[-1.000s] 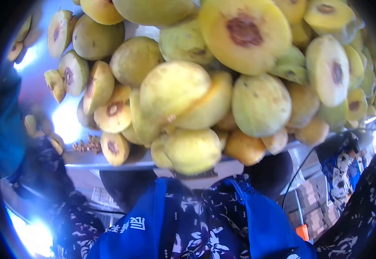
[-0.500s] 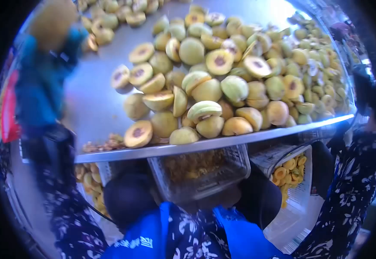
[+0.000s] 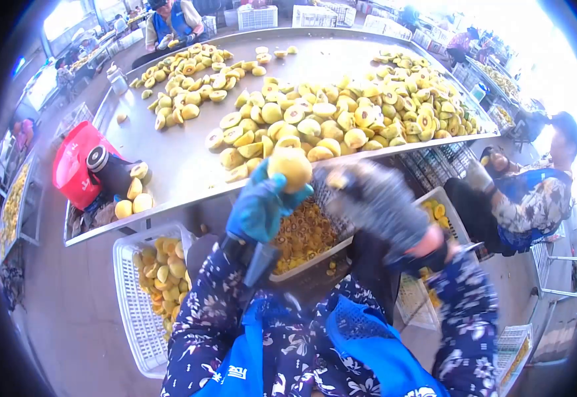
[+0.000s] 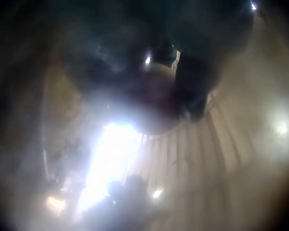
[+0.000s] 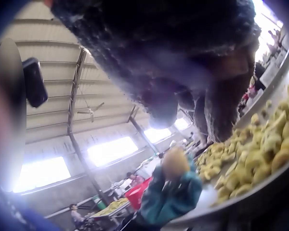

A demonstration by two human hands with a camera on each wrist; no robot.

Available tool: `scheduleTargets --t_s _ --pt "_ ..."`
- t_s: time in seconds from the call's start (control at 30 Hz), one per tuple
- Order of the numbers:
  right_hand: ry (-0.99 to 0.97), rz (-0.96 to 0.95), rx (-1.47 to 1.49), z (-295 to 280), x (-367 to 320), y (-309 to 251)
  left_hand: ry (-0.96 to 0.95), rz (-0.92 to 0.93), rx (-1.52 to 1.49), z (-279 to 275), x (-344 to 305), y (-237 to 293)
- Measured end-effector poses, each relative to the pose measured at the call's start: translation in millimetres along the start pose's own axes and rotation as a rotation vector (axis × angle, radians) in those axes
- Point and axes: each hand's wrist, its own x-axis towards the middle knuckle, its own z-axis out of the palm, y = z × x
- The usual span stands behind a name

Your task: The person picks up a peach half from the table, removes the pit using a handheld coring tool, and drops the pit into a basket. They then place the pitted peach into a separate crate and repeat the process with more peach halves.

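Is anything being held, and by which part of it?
The left hand holds a fruit around its lower part; the right hand is too blurred to tell.

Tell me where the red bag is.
In the head view, the red bag sits at the left end of the metal table, beside a dark object, near some fruit.

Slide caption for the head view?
Gloved left hand grips a yellow fruit near a metal table heaped with fruit halves.
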Motion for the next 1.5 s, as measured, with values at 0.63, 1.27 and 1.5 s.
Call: scheduleTargets --t_s 0.63,1.27,1.5 --pt "0.028 -0.081 -0.153 109 61 74 0.116 0.056 -0.161 -42 65 10" --pt "-0.245 0.356 0.074 128 40 114 0.449 0.086 -0.077 -66 85 -8" --pt "-0.261 0.326 0.028 133 38 115 0.438 0.054 0.043 -67 82 -11"
